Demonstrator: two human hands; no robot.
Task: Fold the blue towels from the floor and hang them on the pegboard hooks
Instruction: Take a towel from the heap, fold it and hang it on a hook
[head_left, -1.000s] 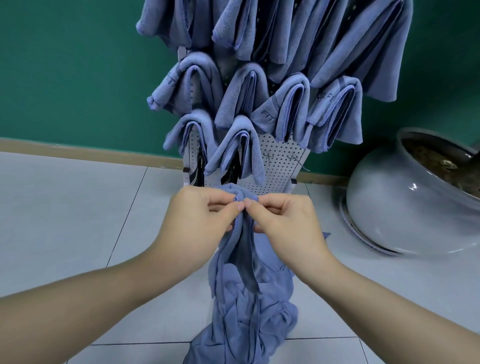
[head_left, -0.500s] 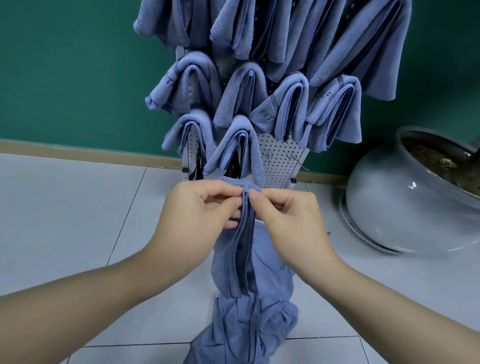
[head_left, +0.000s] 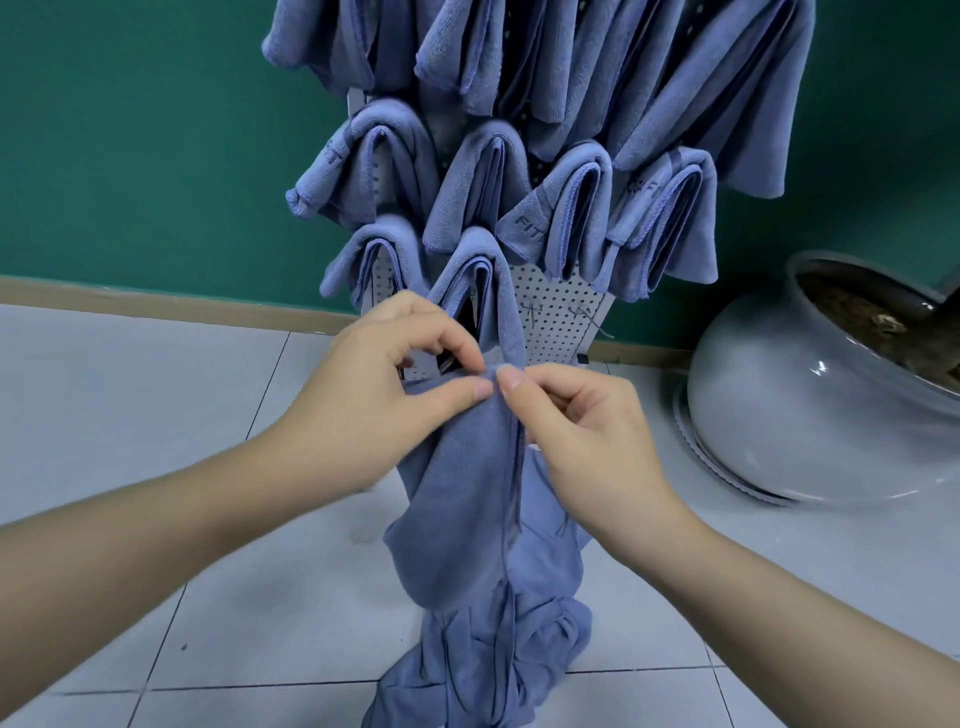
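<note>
A blue towel (head_left: 467, 509) hangs from both my hands in front of the white pegboard (head_left: 558, 306). My left hand (head_left: 384, 395) pinches its top edge between thumb and forefinger. My right hand (head_left: 576, 421) pinches the same edge right beside it, thumbs almost touching. The towel's lower part drapes onto a crumpled heap of blue towels (head_left: 498, 654) on the floor. Several folded blue towels (head_left: 576, 208) hang on the pegboard hooks above. Bare hooks (head_left: 582, 314) show at the board's lower right.
A large grey ceramic pot (head_left: 810, 410) with soil stands on the tiled floor at the right. A green wall with a wooden skirting (head_left: 156, 304) runs behind the pegboard. Open floor tiles (head_left: 130, 395) lie to the left.
Both hands have lifted the towel's top edge slightly higher toward the pegboard. More of the towel hangs off the floor heap and has spread wider under my left hand.
</note>
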